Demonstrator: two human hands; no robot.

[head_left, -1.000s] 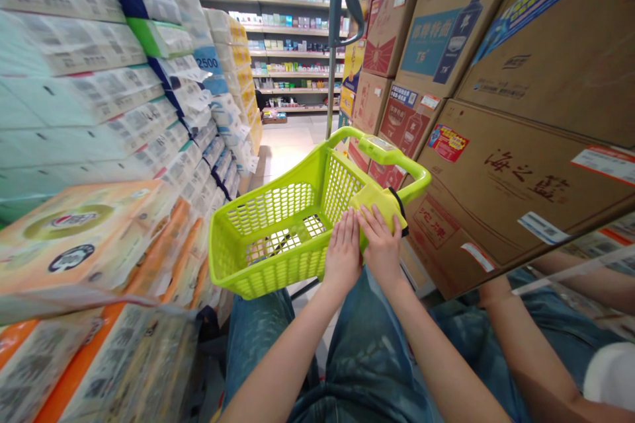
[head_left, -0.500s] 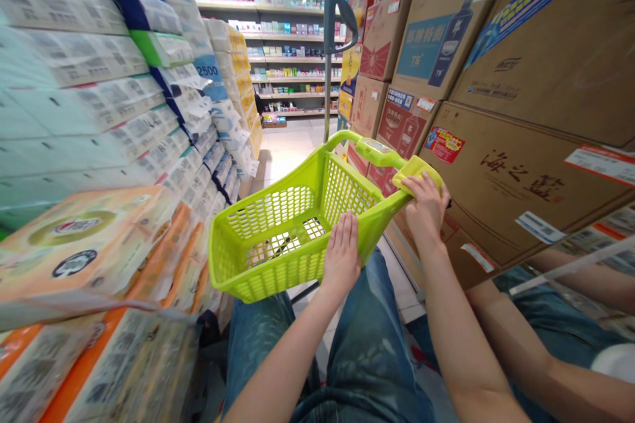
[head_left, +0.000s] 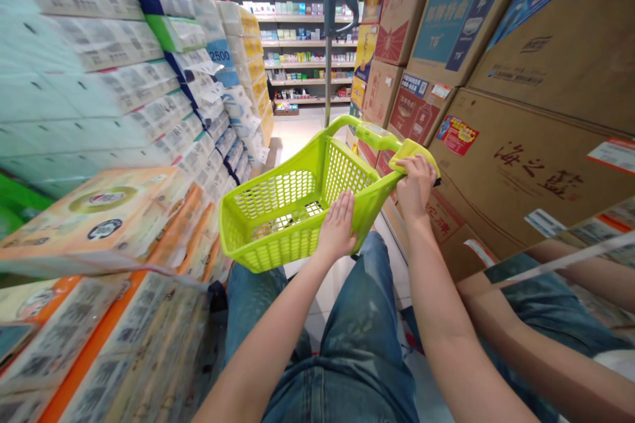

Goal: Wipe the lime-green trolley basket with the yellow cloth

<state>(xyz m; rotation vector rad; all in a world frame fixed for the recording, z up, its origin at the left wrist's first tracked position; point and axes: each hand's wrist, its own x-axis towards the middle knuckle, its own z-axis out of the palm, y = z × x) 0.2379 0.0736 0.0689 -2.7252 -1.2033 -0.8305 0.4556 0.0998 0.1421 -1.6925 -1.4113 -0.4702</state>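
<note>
A lime-green plastic shopping basket with perforated walls sits tilted above my knees, nothing lying inside it. Its raised handle runs along the far right end. My left hand rests flat against the near side wall, fingers straight and together over the rim. At the right end of the handle, my right hand presses a folded yellow cloth around the corner, its fingers bent over the cloth. Part of the cloth is hidden under that hand.
Packs of tissue are stacked close on the left. Cardboard cartons rise on the right, above a reflective panel mirroring arms and jeans. A pole with a grey handle stands behind the basket. Farther back are stocked shelves.
The view has tilted down a little, so shelves, cartons and basket appear higher. My right hand still holds the cloth at the handle's end, and my left hand stays on the side wall.
</note>
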